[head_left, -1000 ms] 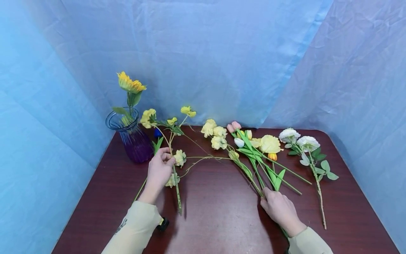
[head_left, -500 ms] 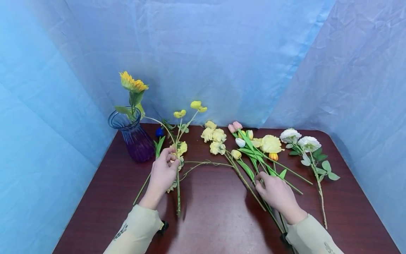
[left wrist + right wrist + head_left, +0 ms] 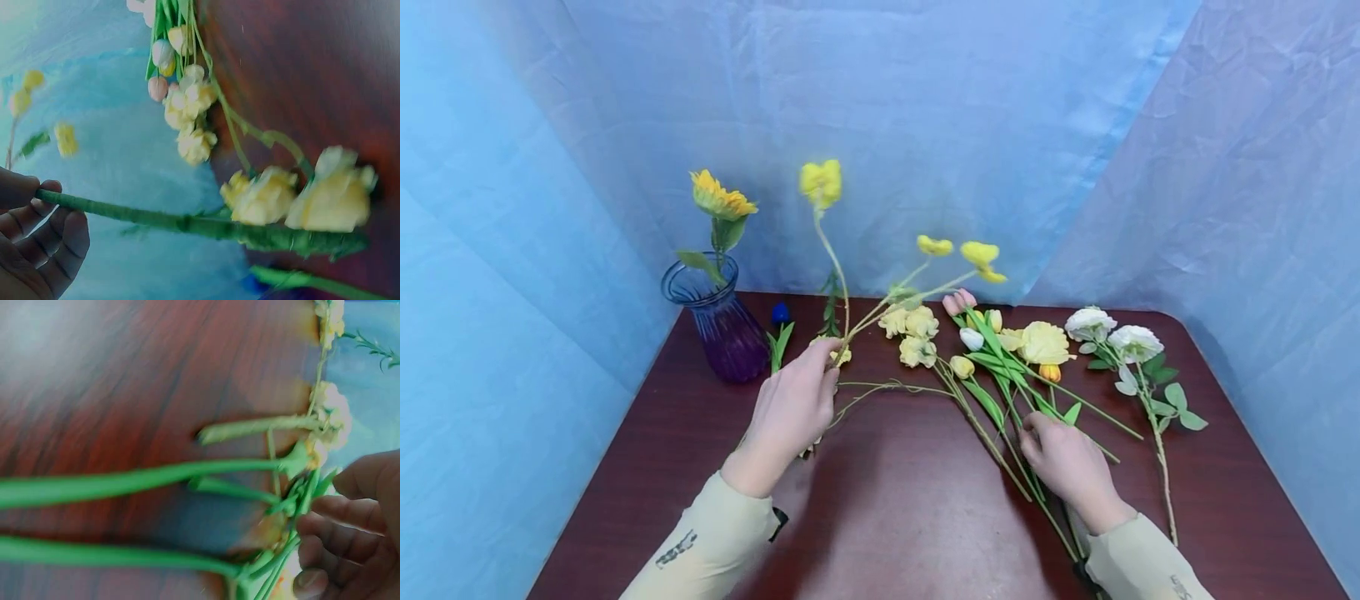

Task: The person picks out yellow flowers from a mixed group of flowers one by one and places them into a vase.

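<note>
Pinched in the left hand (image 3: 793, 404), a forking, knobbly stem (image 3: 156, 217) fans between twelve and two o'clock, blossoms (image 3: 822, 185) blurred; ribbed vase (image 3: 724, 343) at ten. Right hand (image 3: 1067, 467): fingers loosely bent near smooth stalks (image 3: 125, 481), contact unclear.

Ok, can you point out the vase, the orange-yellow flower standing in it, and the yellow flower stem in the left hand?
Vase (image 3: 727, 340): head view, on its purple lower body.
Orange-yellow flower (image 3: 723, 197): head view, on its bloom.
Yellow flower stem (image 3: 137, 215): left wrist view, on its green stalk.
</note>
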Action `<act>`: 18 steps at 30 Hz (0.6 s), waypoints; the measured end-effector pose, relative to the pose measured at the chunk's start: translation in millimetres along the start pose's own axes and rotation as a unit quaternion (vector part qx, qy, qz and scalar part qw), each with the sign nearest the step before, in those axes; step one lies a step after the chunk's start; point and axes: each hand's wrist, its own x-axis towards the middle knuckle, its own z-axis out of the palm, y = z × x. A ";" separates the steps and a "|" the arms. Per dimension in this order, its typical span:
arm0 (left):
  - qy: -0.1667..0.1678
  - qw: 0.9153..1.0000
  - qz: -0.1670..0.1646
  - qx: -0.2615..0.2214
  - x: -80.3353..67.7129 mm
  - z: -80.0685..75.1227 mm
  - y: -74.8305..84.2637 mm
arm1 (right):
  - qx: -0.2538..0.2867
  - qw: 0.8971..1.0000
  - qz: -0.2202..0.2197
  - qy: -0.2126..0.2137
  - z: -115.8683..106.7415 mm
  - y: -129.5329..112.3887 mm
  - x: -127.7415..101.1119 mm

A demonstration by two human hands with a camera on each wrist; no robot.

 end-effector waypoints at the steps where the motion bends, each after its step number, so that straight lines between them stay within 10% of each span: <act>1: 0.003 1.000 0.019 0.022 1.9 -2.7 -0.1 | -0.005 1.000 -0.005 0.013 0.1 3.8 -0.9; 12: 0.062 0.961 0.188 0.192 42.5 -45.9 -6.6 | -0.032 0.998 0.015 -0.042 4.9 37.0 -14.5; 18: 0.060 0.950 0.212 0.222 63.7 -74.1 -17.1 | -0.034 0.998 0.010 -0.052 6.3 41.5 -16.1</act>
